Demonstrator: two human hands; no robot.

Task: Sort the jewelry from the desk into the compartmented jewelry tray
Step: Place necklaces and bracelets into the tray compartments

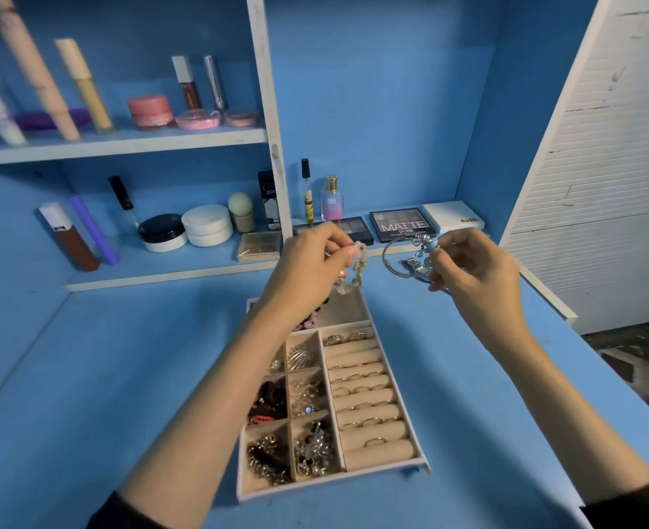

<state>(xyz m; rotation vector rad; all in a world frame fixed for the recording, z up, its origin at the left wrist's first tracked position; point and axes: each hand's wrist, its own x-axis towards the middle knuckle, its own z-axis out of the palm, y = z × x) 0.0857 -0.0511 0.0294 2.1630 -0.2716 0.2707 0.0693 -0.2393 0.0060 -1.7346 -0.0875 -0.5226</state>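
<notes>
We hold both hands raised above the jewelry tray (376, 323) on the blue counter (124, 376): our left hand (307, 265) pinches a pale beaded bracelet (353, 274), our right hand (471, 265) pinches a silver charm bracelet (410, 250), the two well apart.

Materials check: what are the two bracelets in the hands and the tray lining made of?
Bangle in right hand: thin shiny hoop, likely polished silver-tone metal; glossy turquoise bead, glass or enamel. Bracelet in left hand: pale pearly beads, gold-tone links, possibly faux pearl. Tray lining: matte beige, velvet-like fabric.
</notes>
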